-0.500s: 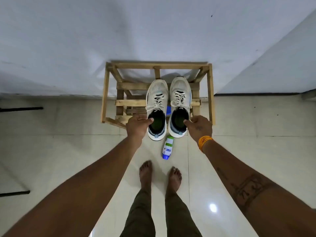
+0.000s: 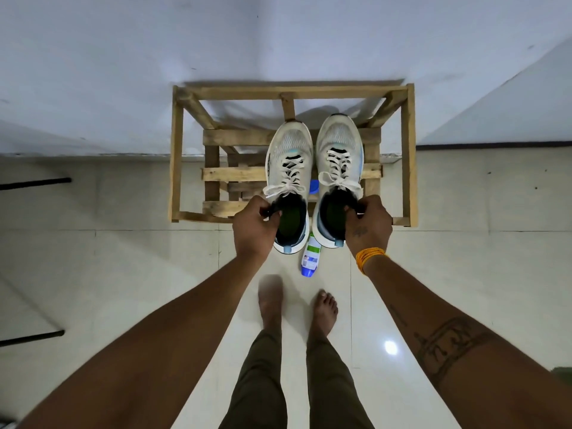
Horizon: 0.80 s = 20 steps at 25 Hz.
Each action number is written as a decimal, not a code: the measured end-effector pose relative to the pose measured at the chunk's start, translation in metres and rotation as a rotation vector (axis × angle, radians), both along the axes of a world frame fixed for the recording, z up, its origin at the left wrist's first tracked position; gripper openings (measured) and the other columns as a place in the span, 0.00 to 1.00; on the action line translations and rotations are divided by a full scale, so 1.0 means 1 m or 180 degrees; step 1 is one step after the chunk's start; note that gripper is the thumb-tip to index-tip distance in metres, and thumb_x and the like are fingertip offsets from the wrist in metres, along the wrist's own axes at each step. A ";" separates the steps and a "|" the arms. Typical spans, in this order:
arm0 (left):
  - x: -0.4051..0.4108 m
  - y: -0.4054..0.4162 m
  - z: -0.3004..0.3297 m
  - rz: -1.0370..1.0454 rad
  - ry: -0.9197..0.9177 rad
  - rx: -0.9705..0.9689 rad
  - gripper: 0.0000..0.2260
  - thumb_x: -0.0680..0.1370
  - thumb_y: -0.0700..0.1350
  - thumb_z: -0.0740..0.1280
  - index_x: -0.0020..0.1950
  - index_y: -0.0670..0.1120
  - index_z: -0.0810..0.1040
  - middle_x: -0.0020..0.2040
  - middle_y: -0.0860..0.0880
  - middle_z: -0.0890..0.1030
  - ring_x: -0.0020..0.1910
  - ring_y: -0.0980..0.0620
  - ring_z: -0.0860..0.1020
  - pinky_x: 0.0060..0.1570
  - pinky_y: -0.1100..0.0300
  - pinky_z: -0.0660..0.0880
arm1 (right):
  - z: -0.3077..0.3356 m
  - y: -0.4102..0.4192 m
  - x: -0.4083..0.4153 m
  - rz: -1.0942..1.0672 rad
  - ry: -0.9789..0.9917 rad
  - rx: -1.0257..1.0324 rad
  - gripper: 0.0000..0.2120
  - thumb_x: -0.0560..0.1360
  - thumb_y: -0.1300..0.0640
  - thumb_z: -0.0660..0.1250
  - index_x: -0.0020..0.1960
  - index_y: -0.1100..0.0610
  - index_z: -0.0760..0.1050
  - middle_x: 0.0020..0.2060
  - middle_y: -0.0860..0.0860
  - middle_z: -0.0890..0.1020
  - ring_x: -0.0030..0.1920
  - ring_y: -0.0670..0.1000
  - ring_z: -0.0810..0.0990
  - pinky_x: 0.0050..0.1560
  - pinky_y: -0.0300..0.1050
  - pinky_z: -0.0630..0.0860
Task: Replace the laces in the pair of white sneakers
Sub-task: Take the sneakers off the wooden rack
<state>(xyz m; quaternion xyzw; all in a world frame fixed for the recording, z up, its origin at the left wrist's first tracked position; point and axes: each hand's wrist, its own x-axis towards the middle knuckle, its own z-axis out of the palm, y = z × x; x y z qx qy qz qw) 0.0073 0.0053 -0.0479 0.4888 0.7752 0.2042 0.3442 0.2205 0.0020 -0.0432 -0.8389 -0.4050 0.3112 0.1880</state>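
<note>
Two white sneakers with white laces tied in bows hang side by side in front of me, toes pointing away. My left hand [image 2: 255,226] grips the collar of the left sneaker [image 2: 289,168] at its outer side. My right hand [image 2: 368,226], with an orange band at the wrist, grips the collar of the right sneaker [image 2: 339,156]. Both shoes are held above the front of a wooden crate frame [image 2: 176,156]. The dark green insoles show through the openings.
The wooden crate frame stands on a pale tiled floor against a white wall. A white and blue bottle [image 2: 310,258] lies on the floor under the heels. A blue object [image 2: 313,186] shows between the shoes. My bare feet [image 2: 323,308] stand just behind. Black bars [image 2: 34,183] lie at the left.
Both hands have closed on the sneakers' collars and lifted them off the crate toward me. My left foot is blurred, moving.
</note>
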 end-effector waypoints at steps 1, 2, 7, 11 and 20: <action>0.002 -0.002 -0.001 0.0016 0.0036 0.0082 0.06 0.75 0.43 0.76 0.47 0.44 0.81 0.40 0.53 0.82 0.40 0.52 0.78 0.38 0.65 0.68 | -0.002 -0.001 0.000 0.0043 -0.0045 0.0070 0.07 0.79 0.58 0.68 0.53 0.62 0.76 0.47 0.59 0.83 0.50 0.63 0.81 0.46 0.44 0.70; 0.004 -0.003 0.000 0.0151 0.0003 0.0142 0.05 0.75 0.43 0.75 0.46 0.43 0.82 0.40 0.53 0.82 0.40 0.52 0.79 0.40 0.63 0.70 | -0.002 -0.001 0.000 0.0066 -0.0073 0.0116 0.07 0.79 0.58 0.67 0.53 0.62 0.76 0.47 0.60 0.82 0.50 0.63 0.80 0.46 0.44 0.69; 0.007 -0.023 0.012 0.0658 -0.0118 0.0313 0.05 0.77 0.44 0.75 0.45 0.44 0.84 0.38 0.53 0.82 0.39 0.52 0.79 0.38 0.67 0.71 | 0.005 -0.020 0.003 0.0130 -0.0027 0.0167 0.06 0.80 0.59 0.65 0.53 0.63 0.76 0.47 0.61 0.82 0.50 0.64 0.80 0.45 0.45 0.68; 0.001 -0.061 0.040 0.0697 0.0011 0.0366 0.04 0.77 0.44 0.74 0.48 0.43 0.85 0.40 0.52 0.83 0.40 0.52 0.79 0.38 0.72 0.69 | 0.028 -0.058 0.010 0.0159 0.0055 0.0158 0.06 0.79 0.59 0.66 0.52 0.62 0.76 0.46 0.60 0.83 0.48 0.64 0.80 0.46 0.47 0.71; -0.018 -0.185 0.105 0.1002 -0.0148 0.0290 0.04 0.78 0.43 0.73 0.44 0.46 0.81 0.38 0.52 0.82 0.39 0.51 0.80 0.42 0.59 0.73 | 0.086 -0.187 0.002 0.0248 0.0214 0.0058 0.04 0.78 0.57 0.66 0.49 0.59 0.77 0.43 0.56 0.82 0.45 0.62 0.79 0.46 0.51 0.76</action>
